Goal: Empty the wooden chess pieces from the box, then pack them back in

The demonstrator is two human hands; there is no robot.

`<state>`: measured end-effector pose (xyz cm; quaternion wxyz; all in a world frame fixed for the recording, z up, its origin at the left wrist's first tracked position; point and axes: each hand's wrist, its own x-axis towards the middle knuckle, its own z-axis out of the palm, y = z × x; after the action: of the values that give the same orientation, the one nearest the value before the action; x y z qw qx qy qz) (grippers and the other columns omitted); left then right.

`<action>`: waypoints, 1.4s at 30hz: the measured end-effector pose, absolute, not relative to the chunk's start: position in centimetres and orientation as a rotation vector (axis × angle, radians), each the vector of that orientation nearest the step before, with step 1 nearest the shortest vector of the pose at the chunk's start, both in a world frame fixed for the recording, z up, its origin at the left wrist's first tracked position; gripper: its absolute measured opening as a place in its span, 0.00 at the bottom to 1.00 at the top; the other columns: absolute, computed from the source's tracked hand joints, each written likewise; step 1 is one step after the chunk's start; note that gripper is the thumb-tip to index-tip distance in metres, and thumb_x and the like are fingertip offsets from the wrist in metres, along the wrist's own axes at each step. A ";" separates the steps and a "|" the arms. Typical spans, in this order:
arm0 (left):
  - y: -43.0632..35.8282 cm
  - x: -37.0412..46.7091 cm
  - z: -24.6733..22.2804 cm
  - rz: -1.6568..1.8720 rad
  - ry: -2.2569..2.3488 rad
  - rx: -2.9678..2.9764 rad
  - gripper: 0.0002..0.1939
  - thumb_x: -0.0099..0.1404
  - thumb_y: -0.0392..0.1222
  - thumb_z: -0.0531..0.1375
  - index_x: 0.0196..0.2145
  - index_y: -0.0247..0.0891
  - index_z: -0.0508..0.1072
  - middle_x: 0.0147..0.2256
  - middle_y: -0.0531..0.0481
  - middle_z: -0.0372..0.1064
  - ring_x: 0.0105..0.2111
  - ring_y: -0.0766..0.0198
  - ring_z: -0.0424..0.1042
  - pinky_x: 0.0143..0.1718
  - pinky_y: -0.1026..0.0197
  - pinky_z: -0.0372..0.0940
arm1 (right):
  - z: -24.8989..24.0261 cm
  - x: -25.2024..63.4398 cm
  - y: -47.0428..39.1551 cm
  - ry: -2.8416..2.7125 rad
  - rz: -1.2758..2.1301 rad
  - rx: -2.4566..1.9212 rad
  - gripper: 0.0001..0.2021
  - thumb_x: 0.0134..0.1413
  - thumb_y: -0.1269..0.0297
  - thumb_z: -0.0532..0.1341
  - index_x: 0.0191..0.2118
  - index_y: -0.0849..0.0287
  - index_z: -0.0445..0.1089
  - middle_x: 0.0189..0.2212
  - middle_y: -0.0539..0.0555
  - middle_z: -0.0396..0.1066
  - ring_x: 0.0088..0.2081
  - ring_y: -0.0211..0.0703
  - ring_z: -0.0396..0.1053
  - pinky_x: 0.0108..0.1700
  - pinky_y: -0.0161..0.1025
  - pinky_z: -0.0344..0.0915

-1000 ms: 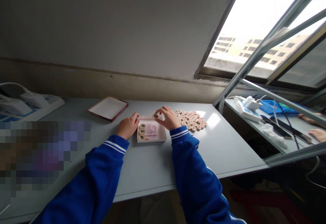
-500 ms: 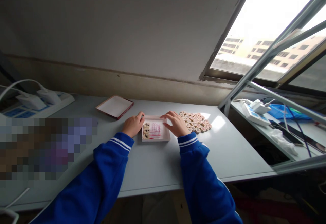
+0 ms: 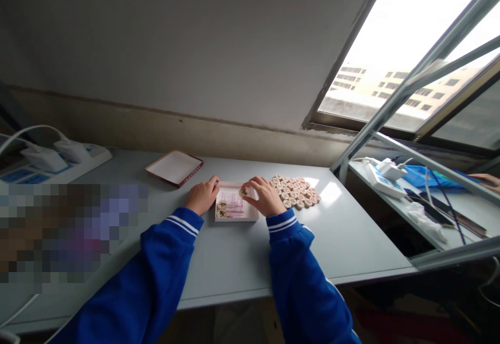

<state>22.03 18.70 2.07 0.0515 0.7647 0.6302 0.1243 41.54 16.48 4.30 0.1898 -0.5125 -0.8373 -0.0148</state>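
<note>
A shallow open box (image 3: 250, 218) with a pink-scribbled bottom lies on the desk in front of me. My left hand (image 3: 201, 196) grips its left wall near the back corner. Over the box's right part, my right hand (image 3: 265, 196) pinches a round xiangqi piece (image 3: 244, 191) with a dark character between thumb and fingers. Two more pieces (image 3: 221, 209) lie along the box's left side. Just right of my right hand, many light wooden pieces (image 3: 299, 193) are grouped flat on the desk.
The red-sided box lid (image 3: 175, 168) lies upturned at the back left. A power strip (image 3: 89, 159) with white plugs is at far left, beside a blurred-out patch. Metal frame bars (image 3: 363, 138) rise at right. Another person's hand (image 3: 490, 181) shows at the right edge.
My right hand has moved left and taken hold of a piece; the box's left column now shows two pieces instead of three. Another person's hand has appeared at far right.
</note>
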 end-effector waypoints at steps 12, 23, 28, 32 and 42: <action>18.8 21.8 2.0 0.414 1.886 2.290 0.15 0.65 0.43 0.42 0.43 0.42 0.63 0.33 0.47 0.73 0.35 0.56 0.71 0.31 0.60 0.59 | 2.9 49.0 15.7 -2.204 -0.161 -1.765 0.10 0.47 0.68 0.60 0.39 0.58 0.65 0.33 0.54 0.67 0.38 0.45 0.64 0.38 0.40 0.58; 18.7 21.9 2.1 0.393 1.919 2.302 0.14 0.65 0.43 0.42 0.44 0.42 0.63 0.33 0.46 0.73 0.34 0.56 0.72 0.31 0.61 0.59 | 4.1 38.8 15.8 -2.587 0.210 -1.287 0.15 0.46 0.68 0.62 0.43 0.53 0.66 0.42 0.54 0.65 0.45 0.44 0.62 0.43 0.41 0.55; 18.8 21.9 2.0 0.388 1.912 2.291 0.14 0.65 0.43 0.42 0.44 0.42 0.63 0.33 0.46 0.72 0.35 0.57 0.71 0.33 0.61 0.59 | 3.6 36.8 17.0 -2.630 0.171 -1.231 0.12 0.46 0.64 0.63 0.39 0.55 0.68 0.40 0.54 0.66 0.44 0.45 0.61 0.43 0.42 0.57; 18.8 21.9 2.0 0.400 1.893 2.290 0.14 0.65 0.43 0.42 0.43 0.42 0.63 0.33 0.46 0.72 0.34 0.57 0.71 0.33 0.61 0.59 | 4.2 38.8 16.4 -2.473 0.109 -1.296 0.09 0.47 0.61 0.61 0.36 0.56 0.68 0.36 0.53 0.66 0.39 0.43 0.62 0.42 0.41 0.58; 18.8 21.9 2.1 0.371 1.890 2.289 0.15 0.65 0.43 0.42 0.44 0.42 0.63 0.33 0.48 0.73 0.34 0.59 0.71 0.32 0.62 0.58 | 2.5 49.7 13.5 -2.189 -0.054 -1.636 0.13 0.46 0.70 0.57 0.41 0.58 0.63 0.31 0.52 0.65 0.30 0.38 0.63 0.34 0.37 0.61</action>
<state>21.90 18.79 2.13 0.0751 0.7630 0.6300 0.1238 49.70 13.46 2.51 0.2025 -0.5861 -0.7843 -0.0195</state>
